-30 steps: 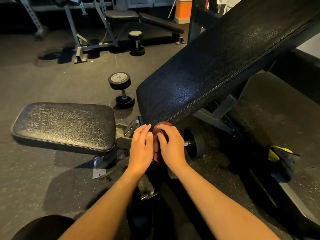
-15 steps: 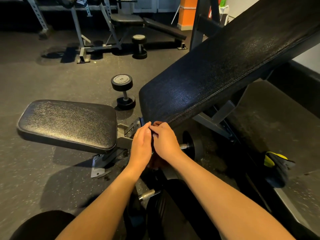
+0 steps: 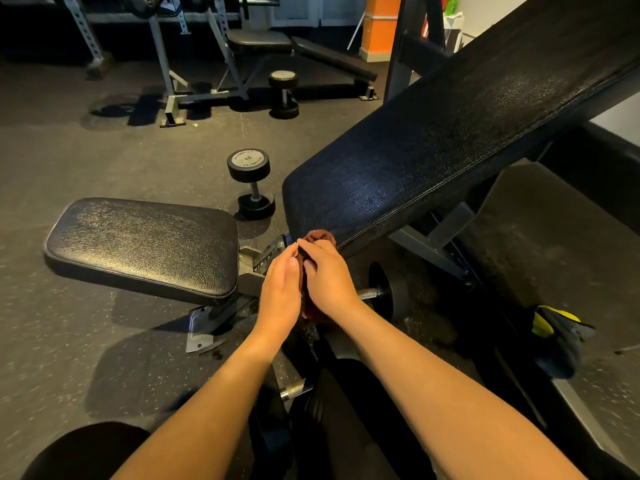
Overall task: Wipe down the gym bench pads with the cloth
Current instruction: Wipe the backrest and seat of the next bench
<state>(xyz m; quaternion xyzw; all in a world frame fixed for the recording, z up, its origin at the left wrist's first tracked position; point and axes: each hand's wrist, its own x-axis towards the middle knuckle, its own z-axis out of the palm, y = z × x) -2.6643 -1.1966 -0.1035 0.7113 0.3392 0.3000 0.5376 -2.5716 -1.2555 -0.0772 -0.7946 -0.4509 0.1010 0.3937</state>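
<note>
Crumpled rust-brown cloth (image 3: 320, 236) sits at the near end of the tilted, pebbled black pad (image 3: 433, 143); left hand (image 3: 280, 296) presses it, fingers straight together; right hand (image 3: 327, 282) curls its fingers round it.

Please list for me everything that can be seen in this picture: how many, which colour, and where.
seat pad: one, black, left of centre, flat
back pad: one, black, right, inclined upward
cloth: one, dark red, at the back pad's lower end, between the hands
bench frame: one, grey metal, under the pads
near dumbbell: one, black, marked 15, on end beyond the seat pad
far dumbbell: one, black, on end further back
second bench: one, black pads, far back
column: one, orange, background
yellow and dark item: one, right; unidentifiable
floor: dark, speckled
left hand: flat against the cloth
right hand: fingers over the cloth
</note>
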